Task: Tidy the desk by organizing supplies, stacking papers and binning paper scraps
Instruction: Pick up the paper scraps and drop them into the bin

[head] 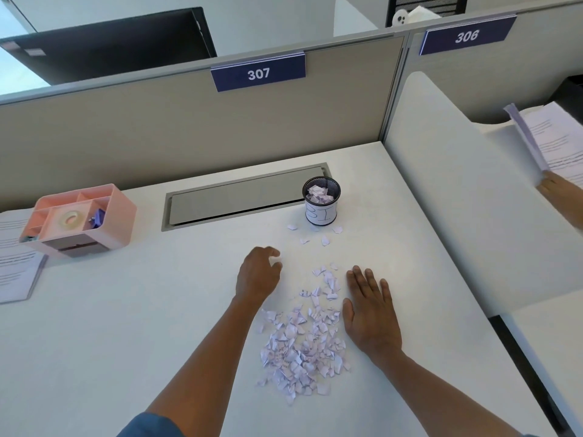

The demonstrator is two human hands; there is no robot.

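A heap of torn white paper scraps [304,339] lies on the white desk [126,326] between my two hands. My left hand [258,274] hovers at the heap's far left edge, fingers loosely curled, holding nothing that I can see. My right hand [370,310] lies flat on the desk along the heap's right side, fingers straight. Beyond the heap stands a small black mesh bin [321,201] with a white label, partly filled with scraps. A few stray scraps [315,236] lie in front of it.
A pink desk organizer [79,219] with a tape roll and clips stands at the left, beside a stack of printed papers [15,260]. A grey cable hatch [239,195] runs along the partition. At the right, another person's hand [561,193] holds papers [549,140] over the neighbouring desk.
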